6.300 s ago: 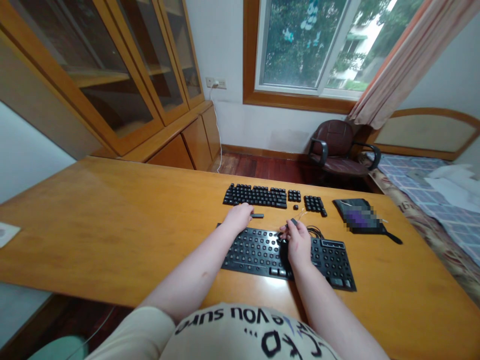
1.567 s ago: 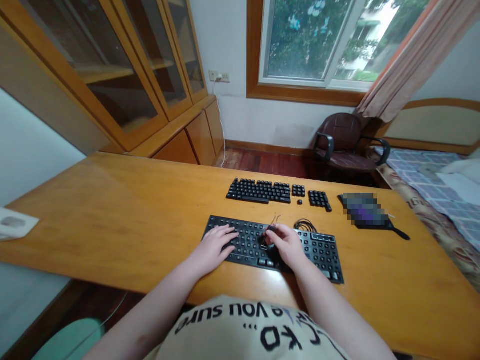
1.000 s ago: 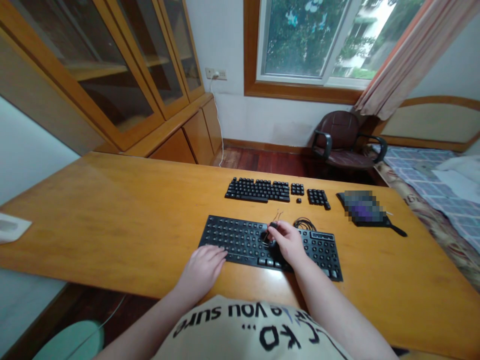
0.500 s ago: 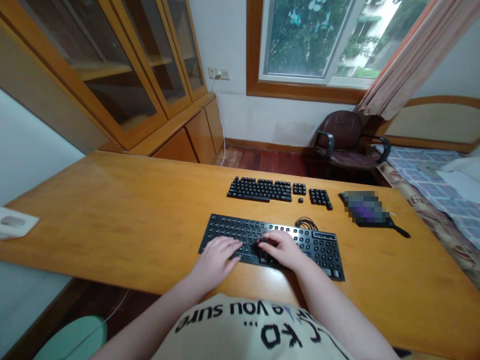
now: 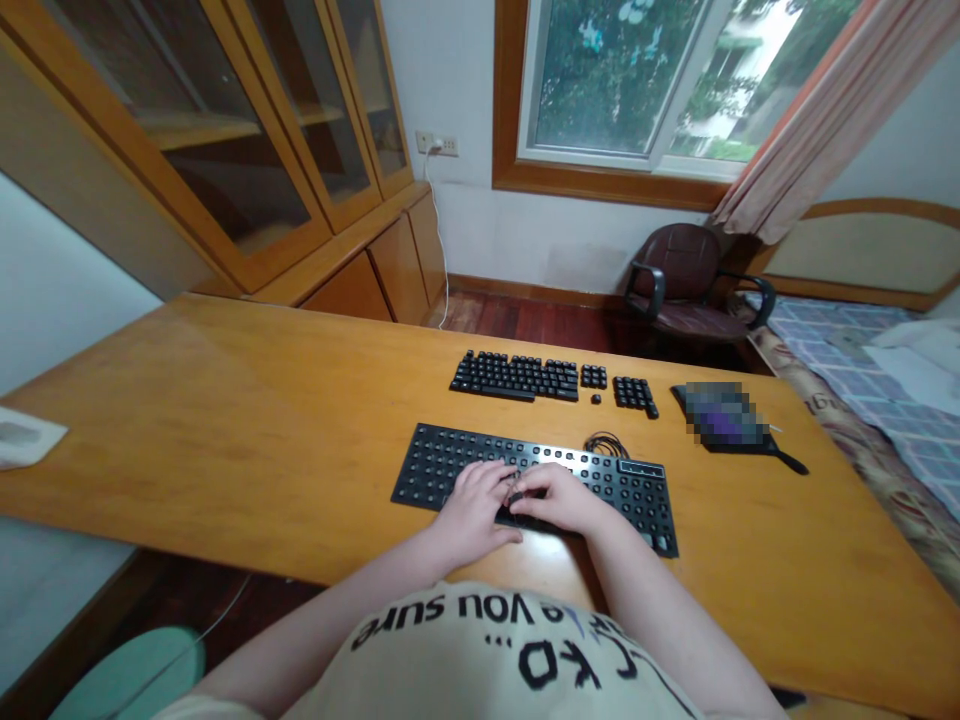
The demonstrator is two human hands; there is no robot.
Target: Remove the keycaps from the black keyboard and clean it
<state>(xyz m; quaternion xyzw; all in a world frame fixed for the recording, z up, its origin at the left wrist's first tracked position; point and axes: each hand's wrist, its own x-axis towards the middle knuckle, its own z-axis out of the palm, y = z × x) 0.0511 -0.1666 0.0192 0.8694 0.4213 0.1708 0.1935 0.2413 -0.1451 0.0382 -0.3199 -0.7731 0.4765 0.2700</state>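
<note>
I see the left hand spread flat, its fingers resting on the keyboard base and its thumb pointing out to the right. Just beside it, the right hand pinches a small dark tool, which is mostly hidden by the fingers. The keyboard base lies flat on the near part of the desk, most of its key posts bare. I judge it light and stiff, perhaps apt to slide on this smooth wood, so I would hold it by the rim; the posts look more fragile. Behind it is a coiled cable. Farther away, loose keycaps are set in tidy blocks, with one single keycap apart. To the far right lies a dark pouch.
</note>
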